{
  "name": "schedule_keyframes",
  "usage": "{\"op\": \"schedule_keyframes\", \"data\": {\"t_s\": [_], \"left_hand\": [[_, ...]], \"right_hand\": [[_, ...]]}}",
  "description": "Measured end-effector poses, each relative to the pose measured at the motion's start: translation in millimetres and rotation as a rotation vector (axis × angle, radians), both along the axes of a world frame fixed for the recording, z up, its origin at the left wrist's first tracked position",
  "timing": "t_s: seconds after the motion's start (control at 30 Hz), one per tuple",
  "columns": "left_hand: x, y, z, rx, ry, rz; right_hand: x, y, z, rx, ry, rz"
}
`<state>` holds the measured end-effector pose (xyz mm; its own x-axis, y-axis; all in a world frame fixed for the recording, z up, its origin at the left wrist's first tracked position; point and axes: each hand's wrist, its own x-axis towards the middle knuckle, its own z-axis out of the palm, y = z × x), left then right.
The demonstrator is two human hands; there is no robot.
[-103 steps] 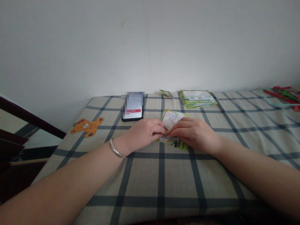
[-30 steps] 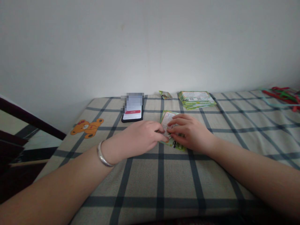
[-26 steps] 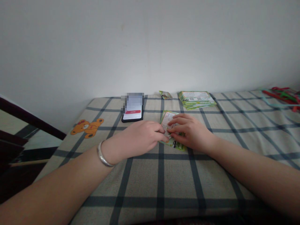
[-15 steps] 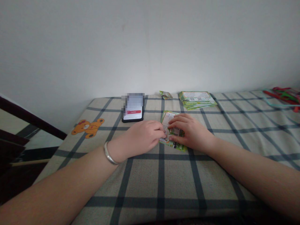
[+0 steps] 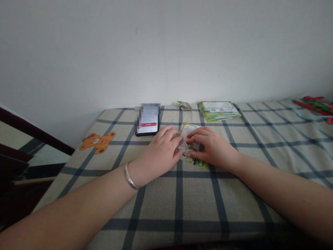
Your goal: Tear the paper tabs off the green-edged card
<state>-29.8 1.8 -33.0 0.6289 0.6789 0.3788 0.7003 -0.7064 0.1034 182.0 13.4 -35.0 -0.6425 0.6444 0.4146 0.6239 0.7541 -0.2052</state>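
A green and white printed leaflet (image 5: 187, 129) lies on the checked cloth (image 5: 197, 201) in front of me. My left hand (image 5: 161, 151), with a silver bangle on the wrist, reaches over the leaflet's left edge; fingers and thumb close on a lifted flap of it. My right hand (image 5: 213, 147) rests on the leaflet's right part, fingers curled together above and thumb below, pinning it to the cloth. Both hands hide most of the leaflet.
A phone (image 5: 147, 119) with a lit screen lies behind my left hand. A stack of similar green leaflets (image 5: 218, 109) and a small packet (image 5: 184, 105) sit by the wall. Red and green items (image 5: 316, 103) lie far right. A bear print (image 5: 97, 141) and dark wooden rail (image 5: 31, 132) are at left.
My left hand has slid forward and stretched its fingers over the leaflet's left edge. My right hand and the leaflet have hardly moved.
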Motion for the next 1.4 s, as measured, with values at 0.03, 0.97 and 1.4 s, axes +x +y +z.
{"op": "schedule_keyframes", "data": {"t_s": [0.03,0.97,1.4], "left_hand": [[0.4,-1.4,-0.1,0.011,0.002,0.001],[2.4,4.2,2.5,-0.137,-0.276,-0.021],[2.2,2.5,6.4,-0.013,-0.299,-0.123]], "right_hand": [[-0.1,0.8,-1.0,0.001,0.008,0.002],[-0.8,-1.3,1.6,-0.08,0.226,-0.017],[-3.6,-12.0,11.8,0.067,0.149,0.016]]}}
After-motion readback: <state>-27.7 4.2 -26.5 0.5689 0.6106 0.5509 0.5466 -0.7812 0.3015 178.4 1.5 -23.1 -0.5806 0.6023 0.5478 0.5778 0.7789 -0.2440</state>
